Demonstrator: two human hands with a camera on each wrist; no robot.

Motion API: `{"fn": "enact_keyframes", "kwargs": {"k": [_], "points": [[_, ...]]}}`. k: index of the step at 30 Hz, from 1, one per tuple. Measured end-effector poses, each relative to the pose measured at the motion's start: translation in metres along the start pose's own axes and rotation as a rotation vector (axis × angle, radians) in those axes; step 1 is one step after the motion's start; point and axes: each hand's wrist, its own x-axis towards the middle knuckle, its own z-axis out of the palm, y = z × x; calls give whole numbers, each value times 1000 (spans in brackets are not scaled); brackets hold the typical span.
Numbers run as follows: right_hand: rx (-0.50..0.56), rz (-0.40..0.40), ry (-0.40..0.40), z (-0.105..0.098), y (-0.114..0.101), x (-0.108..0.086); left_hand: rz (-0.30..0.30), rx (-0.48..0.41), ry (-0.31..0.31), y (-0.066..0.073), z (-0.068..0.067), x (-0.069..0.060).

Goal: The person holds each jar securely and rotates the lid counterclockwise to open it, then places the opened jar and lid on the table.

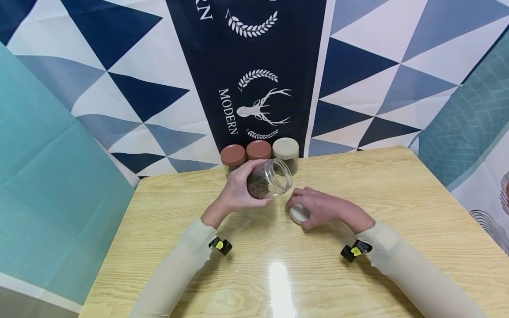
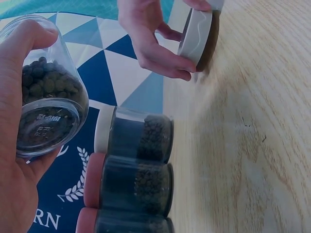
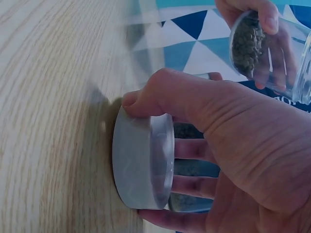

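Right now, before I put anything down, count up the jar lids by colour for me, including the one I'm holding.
Red lids: 2, left red lid and middle red lid
Pale lids: 2, rear pale lid and held pale lid, gripped by the right fingers
Total: 4 lids

"MODERN" [image 1: 228,111] | dark backdrop panel [image 1: 278,53], white letters | partial "RN" [image 1: 204,9], same panel, higher | jar base [image 2: 48,125]: marks illegible
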Motion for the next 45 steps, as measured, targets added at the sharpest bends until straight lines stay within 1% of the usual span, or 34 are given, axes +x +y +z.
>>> {"fn": "enact_keyframes", "kwargs": {"k": [11,18,23,30,35,40,45], "points": [[-26,-3,-7,3,-1,-1,21,-1,-1,1,2,0],[-27,14,-7,2,-3,-3,15,0,-3,1,3,0],[-21,34,6,-5,-4,-5,12,1,-3,1,3,0],[-39,-9,73,-22,-3,-7,11,1,-7,2,3,-1],[-39,4,70,-29,-3,-9,6,-6,-11,2,4,-1],[-23,29,71,-31,-2,-11,-4,-19,-14,3,2,-3],[-20,43,71,-31,0,-13,-41,-39,-10,4,0,-5]]}}
